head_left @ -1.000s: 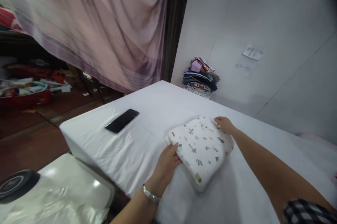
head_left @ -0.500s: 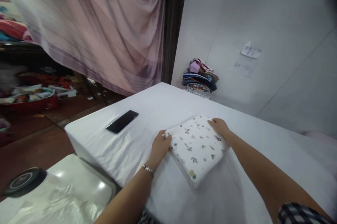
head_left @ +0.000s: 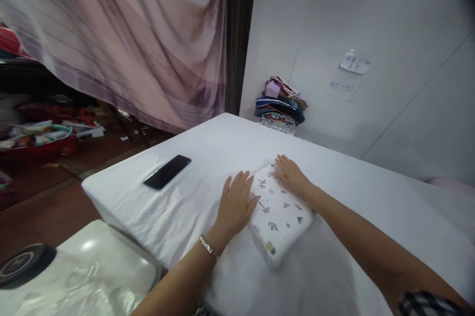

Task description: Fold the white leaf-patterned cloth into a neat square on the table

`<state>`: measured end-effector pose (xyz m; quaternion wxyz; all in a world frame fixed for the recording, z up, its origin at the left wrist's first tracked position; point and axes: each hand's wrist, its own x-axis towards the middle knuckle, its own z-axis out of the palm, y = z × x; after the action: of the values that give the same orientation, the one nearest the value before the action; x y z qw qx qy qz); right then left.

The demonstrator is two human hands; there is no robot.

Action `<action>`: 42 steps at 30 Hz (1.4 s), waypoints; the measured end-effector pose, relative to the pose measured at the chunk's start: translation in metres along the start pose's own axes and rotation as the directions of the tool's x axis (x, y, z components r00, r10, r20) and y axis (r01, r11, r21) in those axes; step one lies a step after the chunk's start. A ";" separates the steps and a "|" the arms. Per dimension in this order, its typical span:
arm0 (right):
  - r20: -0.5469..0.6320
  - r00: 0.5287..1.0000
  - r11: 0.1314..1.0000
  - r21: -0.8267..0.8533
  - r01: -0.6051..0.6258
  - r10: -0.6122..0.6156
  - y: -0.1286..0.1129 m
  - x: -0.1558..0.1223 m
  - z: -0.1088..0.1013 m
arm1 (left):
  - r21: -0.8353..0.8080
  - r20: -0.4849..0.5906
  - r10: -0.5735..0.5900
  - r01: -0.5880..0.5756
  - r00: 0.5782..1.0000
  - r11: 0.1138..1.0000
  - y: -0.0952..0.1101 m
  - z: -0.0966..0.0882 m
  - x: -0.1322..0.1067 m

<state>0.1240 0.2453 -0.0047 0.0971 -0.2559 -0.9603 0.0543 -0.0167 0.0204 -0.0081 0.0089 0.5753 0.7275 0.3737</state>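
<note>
A folded white cloth (head_left: 282,217) printed with small leaves and plants lies on the white-covered table (head_left: 208,148). My left hand (head_left: 237,202) rests at the cloth's left edge, its fingers spread and the thumb over the print. Across the cloth's far right part lies my right hand (head_left: 291,173), fingers stretched out flat. Neither hand grips the cloth. Part of its far edge is hidden under the right hand. A bracelet (head_left: 208,247) circles my left wrist.
A black phone (head_left: 167,171) lies on the table's left side. Folded clothes (head_left: 281,103) are stacked by the wall, near a paper note (head_left: 355,63). A pink curtain (head_left: 159,44) hangs behind. At lower left, a white surface (head_left: 107,251) carries a black round object (head_left: 25,264).
Both hands have let go of the cloth's edges and opened. The left has slid up along its side; the right has moved left onto its top. The view has shifted slightly.
</note>
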 end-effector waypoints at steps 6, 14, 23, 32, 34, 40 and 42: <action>0.194 0.980 0.999 0.046 0.022 -0.031 -0.019 0.018 0.028 | -0.224 0.113 -0.091 0.115 0.989 0.968 -0.010 0.026 0.004; 0.218 0.976 0.992 0.129 -0.004 -0.025 -0.012 0.016 0.012 | -0.179 0.151 -0.122 0.148 0.981 0.973 -0.011 0.028 0.002; 0.245 0.951 0.981 -0.024 -0.191 0.191 0.035 -0.018 0.011 | -0.176 0.111 -0.089 0.108 0.990 0.978 -0.015 0.031 0.002; 0.144 0.948 0.958 -0.006 -0.287 0.285 0.034 -0.032 -0.004 | 0.002 0.130 -0.051 0.051 0.990 0.999 -0.016 0.031 0.003; 0.100 0.935 0.940 -0.024 -0.340 0.340 0.034 -0.048 -0.004 | 0.111 0.157 -0.035 0.018 0.987 0.994 -0.016 0.031 0.003; 0.133 0.869 0.810 0.316 -0.493 0.477 0.043 -0.072 0.007 | 0.360 0.184 -0.009 -0.059 0.983 0.931 -0.015 0.032 0.002; 0.067 0.850 0.732 0.475 -0.488 0.523 0.045 -0.072 0.004 | 0.396 0.163 0.021 -0.085 0.986 0.914 -0.016 0.032 0.001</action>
<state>0.2060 0.2483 -0.0265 0.1725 -0.4772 -0.8065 0.3032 -0.0163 0.0373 -0.0394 -0.0630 0.6117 0.7699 0.1705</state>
